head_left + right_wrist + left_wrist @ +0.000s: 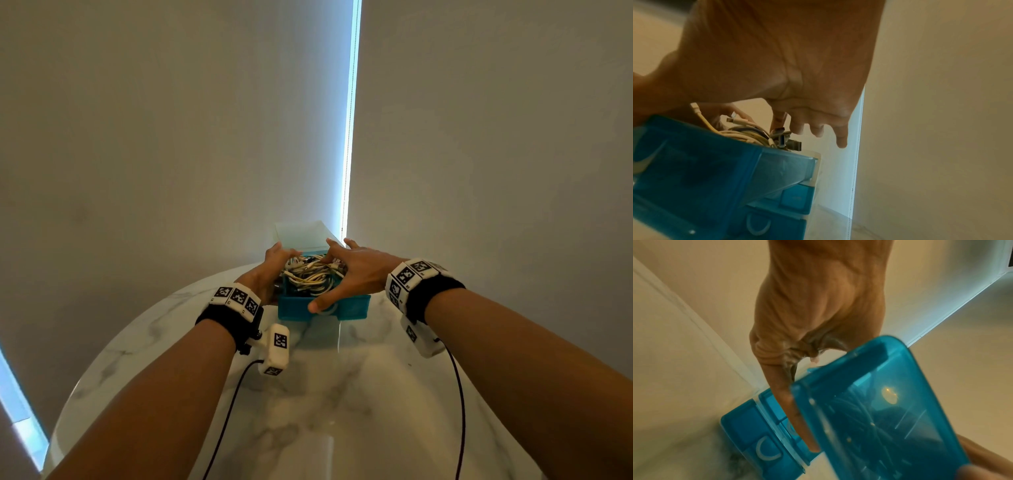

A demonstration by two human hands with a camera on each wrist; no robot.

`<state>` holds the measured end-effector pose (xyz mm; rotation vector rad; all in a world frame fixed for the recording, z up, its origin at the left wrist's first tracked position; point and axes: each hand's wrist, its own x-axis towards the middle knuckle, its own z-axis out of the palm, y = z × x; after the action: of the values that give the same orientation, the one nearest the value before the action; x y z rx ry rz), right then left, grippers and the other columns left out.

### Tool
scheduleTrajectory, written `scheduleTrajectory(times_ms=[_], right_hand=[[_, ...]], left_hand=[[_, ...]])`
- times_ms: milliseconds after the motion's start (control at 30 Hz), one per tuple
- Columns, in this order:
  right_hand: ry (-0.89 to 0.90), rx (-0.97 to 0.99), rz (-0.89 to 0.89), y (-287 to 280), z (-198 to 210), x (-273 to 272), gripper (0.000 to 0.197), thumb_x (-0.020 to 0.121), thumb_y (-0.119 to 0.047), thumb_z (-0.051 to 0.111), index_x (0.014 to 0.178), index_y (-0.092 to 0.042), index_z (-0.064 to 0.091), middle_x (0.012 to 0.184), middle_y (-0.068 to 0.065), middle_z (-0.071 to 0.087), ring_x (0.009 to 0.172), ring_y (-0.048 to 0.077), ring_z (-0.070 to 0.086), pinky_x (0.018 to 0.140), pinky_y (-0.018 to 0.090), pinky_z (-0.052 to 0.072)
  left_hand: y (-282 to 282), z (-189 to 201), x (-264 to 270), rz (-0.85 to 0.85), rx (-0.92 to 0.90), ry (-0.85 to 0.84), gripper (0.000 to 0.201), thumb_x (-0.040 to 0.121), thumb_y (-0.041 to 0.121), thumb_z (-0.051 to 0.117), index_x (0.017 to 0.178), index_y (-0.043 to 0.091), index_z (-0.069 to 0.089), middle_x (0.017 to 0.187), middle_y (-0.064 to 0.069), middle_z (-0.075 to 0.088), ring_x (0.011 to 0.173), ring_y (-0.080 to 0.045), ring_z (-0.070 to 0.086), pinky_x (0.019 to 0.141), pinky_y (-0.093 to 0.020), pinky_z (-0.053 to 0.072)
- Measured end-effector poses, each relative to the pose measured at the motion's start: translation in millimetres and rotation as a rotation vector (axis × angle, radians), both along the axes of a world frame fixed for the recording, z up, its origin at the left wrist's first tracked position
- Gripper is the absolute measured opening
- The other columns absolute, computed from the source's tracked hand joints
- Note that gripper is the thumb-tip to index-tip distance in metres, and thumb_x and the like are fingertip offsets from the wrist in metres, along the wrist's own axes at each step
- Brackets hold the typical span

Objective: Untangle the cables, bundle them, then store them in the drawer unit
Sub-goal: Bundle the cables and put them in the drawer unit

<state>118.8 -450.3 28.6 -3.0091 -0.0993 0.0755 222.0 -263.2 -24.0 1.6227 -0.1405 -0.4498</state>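
A blue see-through drawer (323, 307) stands pulled out of the drawer unit (301, 234) at the table's far edge. It is filled with a pile of white and beige cables (310, 275) whose USB plugs (781, 133) stick up. My left hand (275, 263) grips the drawer's left wall (879, 402), fingers running down its side. My right hand (342, 270) is spread over the cables with straight fingers on the pile, and its thumb rests on the drawer's front edge. In the right wrist view the drawer (705, 170) lies under my palm (787, 65).
The unit's lower blue drawers (754, 434) with curved handles sit shut beneath. The round white marble table (325, 394) spreads toward me. Closed blinds with a bright gap (349, 137) stand right behind the unit. Black wrist-camera leads (226, 418) trail over the table.
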Motion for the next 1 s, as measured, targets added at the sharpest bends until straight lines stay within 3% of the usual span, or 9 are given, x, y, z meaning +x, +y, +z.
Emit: scheduleTrajectory(times_ms=[100,267,367,500,633,733,867,933,1000], right_hand=[[-0.011,0.007,0.012,-3,-5,7,0.137,0.057,-0.099,0.068,0.166,-0.036,0.013,0.178,-0.013,0.004,0.164,0.024,-0.009,0.13,0.062,0.007],[0.088,0.104,0.002,-6,-4,16,0.141,0.055,-0.093,0.077,0.164,-0.037,0.006,0.177,-0.007,-0.002,0.162,0.023,-0.019,0.128,0.062,-0.009],[0.122,0.077,-0.027,-4,4,21,0.134,0.05,-0.093,0.08,0.157,-0.04,0.02,0.175,-0.001,0.004,0.161,0.035,0.011,0.129,0.062,0.014],[0.16,0.114,-0.019,-1,3,28,0.115,0.059,-0.083,0.085,0.146,-0.036,0.027,0.155,0.002,0.043,0.13,0.025,0.05,0.114,0.05,0.043],[0.085,0.083,0.01,-2,6,27,0.108,0.061,-0.084,0.083,0.143,-0.035,0.033,0.15,0.001,0.045,0.129,0.023,0.045,0.113,0.048,0.041],[0.024,0.031,0.014,-12,1,29,0.116,0.056,-0.091,0.078,0.149,-0.038,0.033,0.163,0.003,0.028,0.15,0.028,0.025,0.126,0.058,0.02],[0.098,0.203,0.025,-35,-14,47,0.14,0.04,-0.094,0.081,0.157,-0.044,0.024,0.173,-0.01,-0.023,0.163,0.026,-0.011,0.13,0.062,0.007],[0.132,0.332,0.044,-41,-16,53,0.133,0.047,-0.081,0.09,0.156,-0.043,0.025,0.172,-0.013,-0.024,0.162,0.027,0.002,0.131,0.052,0.017],[0.135,0.412,0.063,-45,-18,58,0.117,0.057,-0.066,0.094,0.151,-0.039,0.029,0.172,-0.008,-0.002,0.153,0.024,0.026,0.123,0.041,0.03]], left_hand=[[2,2,-4,0.007,0.008,-0.013,0.082,0.101,0.029,0.068,0.161,0.044,0.014,0.146,-0.022,0.053,0.12,-0.04,0.065,0.093,-0.055,0.061],[4,1,1,0.013,0.068,-0.061,0.084,0.101,0.027,0.072,0.159,0.042,0.013,0.142,-0.021,0.053,0.115,-0.038,0.067,0.099,-0.057,0.059],[4,0,7,0.004,0.074,-0.072,0.082,0.101,0.027,0.071,0.158,0.039,0.014,0.138,-0.019,0.052,0.112,-0.037,0.067,0.098,-0.057,0.059],[5,2,11,0.003,0.128,-0.086,0.083,0.101,0.032,0.071,0.159,0.039,0.012,0.144,-0.02,0.048,0.115,-0.038,0.065,0.094,-0.054,0.061],[11,8,16,-0.02,0.269,-0.113,0.082,0.099,0.048,0.071,0.157,0.042,0.013,0.134,-0.013,0.055,0.093,-0.026,0.066,0.061,-0.036,0.059],[20,11,20,-0.027,0.376,-0.173,0.086,0.091,0.059,0.075,0.155,0.046,0.018,0.147,-0.014,0.051,0.1,-0.028,0.067,0.053,-0.033,0.06],[16,7,26,0.049,0.475,-0.271,0.098,0.082,0.061,0.083,0.157,0.042,0.023,0.159,-0.015,0.024,0.138,-0.04,0.047,0.084,-0.052,0.063],[13,3,30,0.072,0.446,-0.305,0.098,0.083,0.058,0.083,0.158,0.037,0.023,0.162,-0.014,0.023,0.146,-0.039,0.039,0.107,-0.058,0.05],[10,-2,36,0.063,0.372,-0.299,0.097,0.087,0.053,0.082,0.158,0.033,0.02,0.167,-0.014,0.024,0.149,-0.036,0.036,0.116,-0.055,0.039]])
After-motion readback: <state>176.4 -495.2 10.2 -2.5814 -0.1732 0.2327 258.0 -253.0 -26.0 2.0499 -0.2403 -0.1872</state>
